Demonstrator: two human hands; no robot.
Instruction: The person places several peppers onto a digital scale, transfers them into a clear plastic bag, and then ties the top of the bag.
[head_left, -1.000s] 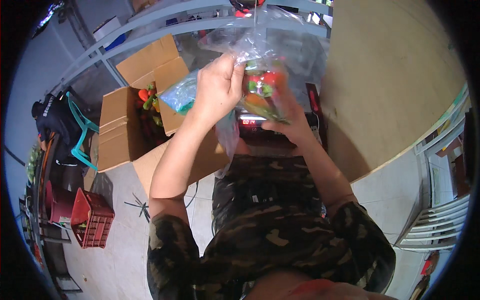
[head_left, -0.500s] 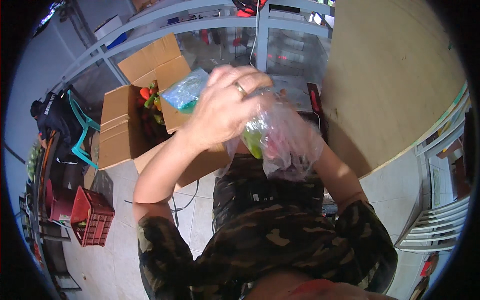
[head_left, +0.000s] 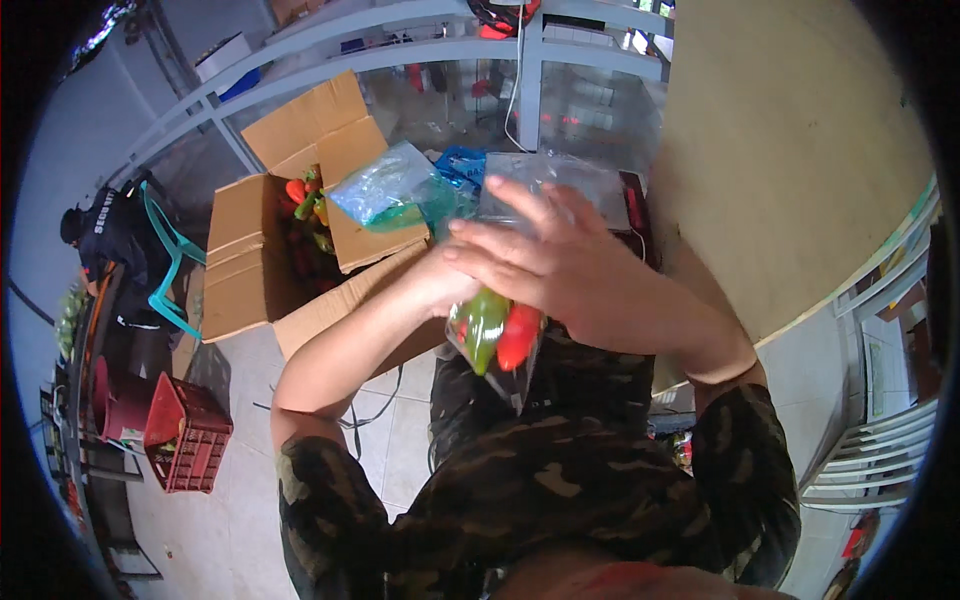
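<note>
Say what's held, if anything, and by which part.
A clear plastic bag of peppers, by its upper part, where the left grip and right grip overlap, hiding the exact hold.

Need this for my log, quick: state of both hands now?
Left hand: at the pepper bag, grip hidden; cannot tell.
Right hand: open, spread across the left.

We wear a camouflage cloth shirt (head_left: 560,485), blotched in black, dark green, brown and tan. Its matching left sleeve (head_left: 330,500) and right sleeve (head_left: 745,460) end near our elbows; our left hand (head_left: 445,283) and right hand (head_left: 570,260) are bare.
</note>
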